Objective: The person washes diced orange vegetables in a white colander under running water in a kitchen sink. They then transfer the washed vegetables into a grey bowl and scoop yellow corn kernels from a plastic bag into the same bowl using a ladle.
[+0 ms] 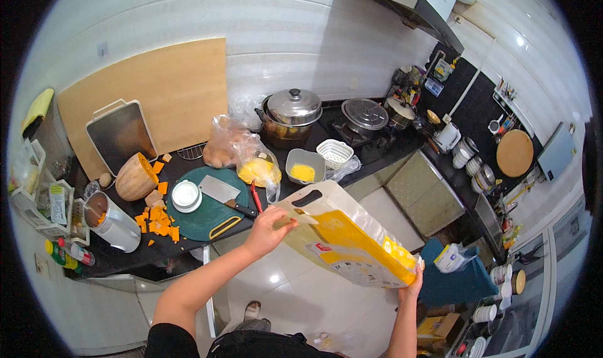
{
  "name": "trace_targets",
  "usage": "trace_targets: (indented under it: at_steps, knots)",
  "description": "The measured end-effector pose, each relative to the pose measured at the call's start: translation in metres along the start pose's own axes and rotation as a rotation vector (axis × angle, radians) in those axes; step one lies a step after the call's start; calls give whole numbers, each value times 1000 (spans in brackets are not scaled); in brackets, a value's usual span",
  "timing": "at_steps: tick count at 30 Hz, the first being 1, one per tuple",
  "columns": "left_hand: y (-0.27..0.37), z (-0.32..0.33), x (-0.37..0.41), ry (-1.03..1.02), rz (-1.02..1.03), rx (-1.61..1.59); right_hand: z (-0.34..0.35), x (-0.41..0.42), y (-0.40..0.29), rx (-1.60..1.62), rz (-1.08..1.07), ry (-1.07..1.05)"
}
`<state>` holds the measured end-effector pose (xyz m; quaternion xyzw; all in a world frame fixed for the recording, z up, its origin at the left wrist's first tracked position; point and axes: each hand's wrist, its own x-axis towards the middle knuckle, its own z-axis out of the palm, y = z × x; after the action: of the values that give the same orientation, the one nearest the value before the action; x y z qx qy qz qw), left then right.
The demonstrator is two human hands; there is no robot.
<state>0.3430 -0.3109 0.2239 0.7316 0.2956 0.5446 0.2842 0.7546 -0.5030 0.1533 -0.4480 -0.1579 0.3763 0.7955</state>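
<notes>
A large yellow and pale plastic food bag [353,238] with a dark cut-out handle hole is tilted in front of me, above the floor. My left hand [271,230] pinches the corner of its top end near the handle. At the far lower end, my right hand [413,282] grips the bag's bottom corner. The bag bears writing, and its contents are hidden. Close beyond my left hand are a red-handled tool [256,196] and a cleaver [220,189], which lies on a round green cutting board [188,226]. A small white lidded jar [186,195] also stands on the board.
Cut pumpkin pieces [160,223] lie beside a halved pumpkin [134,179] and a white blender jug [118,228]. A grey basin [305,157] with yellow contents stands by a white basket [335,153]. Behind are a lidded steel pot [294,108] and a stove [351,134].
</notes>
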Motion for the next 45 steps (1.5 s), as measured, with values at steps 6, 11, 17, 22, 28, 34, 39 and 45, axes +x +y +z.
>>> trace_targets:
  at_steps: [6, 11, 17, 22, 28, 34, 39, 45]
  knots:
    - [-45, 20, 40, 9, -227, -15, 40, 82, -39, -108, -72, -96]
    - [-107, 45, 76, 60, -221, -106, 68, 155, -75, -222, -215, -70]
    - [-158, 33, 117, 58, -352, -42, 137, 220, -92, -409, -394, -54]
    - [-200, 39, 124, 176, -470, -90, 182, 248, -81, -454, -301, 42]
    - [-227, 42, 129, 232, -500, 6, 211, 300, -69, -532, -375, -6]
    - [-236, 50, 132, 233, -576, 41, 258, 330, -70, -642, -533, -150]
    - [-240, 54, 128, 274, -606, -7, 298, 337, -71, -701, -573, -251]
    - [-250, 54, 124, 296, -603, 39, 329, 336, -72, -794, -636, -337]
